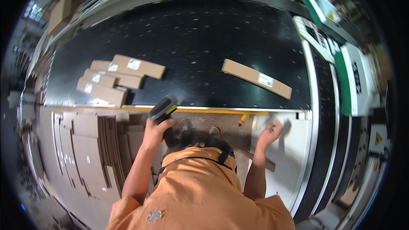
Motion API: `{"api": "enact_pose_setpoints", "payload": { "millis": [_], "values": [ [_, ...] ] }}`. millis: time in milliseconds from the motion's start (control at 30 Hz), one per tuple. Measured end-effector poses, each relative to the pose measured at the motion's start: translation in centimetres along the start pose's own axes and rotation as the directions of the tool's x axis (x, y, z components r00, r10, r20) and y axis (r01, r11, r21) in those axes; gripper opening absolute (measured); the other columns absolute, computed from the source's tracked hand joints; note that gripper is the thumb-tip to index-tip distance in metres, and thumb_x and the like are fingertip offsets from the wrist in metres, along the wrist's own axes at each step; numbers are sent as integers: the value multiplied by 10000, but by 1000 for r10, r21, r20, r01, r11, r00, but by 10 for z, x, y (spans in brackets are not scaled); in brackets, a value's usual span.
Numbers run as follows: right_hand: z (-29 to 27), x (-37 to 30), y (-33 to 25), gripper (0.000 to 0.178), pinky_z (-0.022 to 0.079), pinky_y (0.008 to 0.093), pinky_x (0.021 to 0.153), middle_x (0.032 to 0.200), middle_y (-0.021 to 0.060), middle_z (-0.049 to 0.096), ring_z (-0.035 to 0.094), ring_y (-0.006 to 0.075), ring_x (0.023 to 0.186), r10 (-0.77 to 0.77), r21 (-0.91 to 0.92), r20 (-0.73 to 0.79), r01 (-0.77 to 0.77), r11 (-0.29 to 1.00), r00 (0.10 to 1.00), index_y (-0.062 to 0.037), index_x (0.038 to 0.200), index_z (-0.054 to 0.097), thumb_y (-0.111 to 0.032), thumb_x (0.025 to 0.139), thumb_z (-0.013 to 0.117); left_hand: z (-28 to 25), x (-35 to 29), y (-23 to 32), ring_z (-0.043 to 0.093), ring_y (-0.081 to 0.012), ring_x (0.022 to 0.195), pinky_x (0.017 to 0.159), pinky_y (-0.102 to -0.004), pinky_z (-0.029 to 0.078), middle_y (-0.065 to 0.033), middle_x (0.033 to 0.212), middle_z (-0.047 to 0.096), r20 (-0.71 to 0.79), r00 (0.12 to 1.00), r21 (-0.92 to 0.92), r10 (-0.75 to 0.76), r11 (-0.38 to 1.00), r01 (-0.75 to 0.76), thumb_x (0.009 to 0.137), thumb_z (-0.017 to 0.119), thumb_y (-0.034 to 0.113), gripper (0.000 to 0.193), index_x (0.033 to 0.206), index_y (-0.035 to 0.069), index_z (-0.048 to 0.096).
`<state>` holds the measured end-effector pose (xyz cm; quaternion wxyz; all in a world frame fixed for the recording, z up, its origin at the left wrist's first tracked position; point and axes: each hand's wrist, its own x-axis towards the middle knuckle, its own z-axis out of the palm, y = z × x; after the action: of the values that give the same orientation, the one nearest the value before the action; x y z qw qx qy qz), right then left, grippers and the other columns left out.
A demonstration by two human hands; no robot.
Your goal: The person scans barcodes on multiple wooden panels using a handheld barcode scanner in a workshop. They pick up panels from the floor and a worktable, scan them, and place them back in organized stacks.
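Observation:
My left hand [156, 133] is wrapped round the grip of a black handheld barcode scanner [163, 108] with yellow trim. The scanner is raised near the front edge of a black table [191, 51], short of the cardboard boxes. My right hand [270, 133] is over a white panel, its fingers loosely bent and a little blurred, with nothing visible in them. Beyond it, a long flat cardboard box [256, 79] with a white label lies aslant on the tabletop. At the left lie several similar labelled boxes [138, 67], side by side and partly overlapping.
Stacked flat cardboard sheets [85, 149] stand below the table at left. A yellow-and-black tool [243, 119] hangs under the front edge. The white panel [289, 153] lies at right, before a rail [314, 145] and a green-and-white machine housing [352, 81].

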<state>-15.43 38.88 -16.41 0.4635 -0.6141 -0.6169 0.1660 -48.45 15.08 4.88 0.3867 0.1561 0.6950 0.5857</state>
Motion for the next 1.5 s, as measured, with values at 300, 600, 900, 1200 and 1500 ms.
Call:
{"api": "enact_pose_setpoints", "payload": {
  "millis": [300, 600, 900, 1200, 1500],
  "values": [
    [118, -67, 68, 212, 479, 308, 645, 804, 67, 659, 602, 160, 689, 559, -131, 638, -641, 756, 530, -27, 1015, 613, -187, 885, 658, -31, 68, 22, 650, -142, 852, 796, -305, 522, -77, 912, 679, 308, 950, 110, 47, 990, -84, 847, 728, 216, 367, 1113, -9, 614],
    [-72, -20, -6, 344, 371, 224, 430, 906, 50, 640, 409, 81, 464, 592, 422, 329, -675, 606, 736, -56, 1234, 604, -169, 909, 608, -36, 112, 18, 632, -123, 850, 820, -305, 512, -44, 917, 682, 477, 879, 79, -1, 996, -42, 872, 732, 163, 336, 1143, -21, 659],
    [-198, -16, -218, 397, 362, 205, 420, 947, 53, 667, 430, 50, 473, 430, -66, 732, -573, 817, 529, -36, 1217, 574, -133, 833, 554, -45, 157, 25, 680, -158, 795, 733, -284, 544, -71, 828, 674, 320, 947, -133, -22, 989, 68, 891, 689, 239, 275, 985, -17, 651],
    [-184, -7, -322, 423, 428, 276, 594, 779, 10, 575, 514, 96, 628, 256, -222, 963, -278, 935, 91, -57, 1238, 592, -94, 820, 642, -23, 157, 35, 683, -162, 800, 724, -281, 542, -93, 821, 697, 388, 918, -116, -79, 984, 134, 876, 715, 277, 331, 1002, -26, 674],
    [-159, 6, -330, 455, 395, 244, 611, 960, 44, 664, 444, 84, 610, -71, 43, 989, -204, 978, -129, -5, 1193, 630, -30, 742, 577, -25, 152, 47, 670, -163, 844, 766, -300, 532, -88, 861, 671, 434, 900, -141, -50, 982, 123, 889, 709, 251, 408, 1156, -46, 625]
  ]
}}
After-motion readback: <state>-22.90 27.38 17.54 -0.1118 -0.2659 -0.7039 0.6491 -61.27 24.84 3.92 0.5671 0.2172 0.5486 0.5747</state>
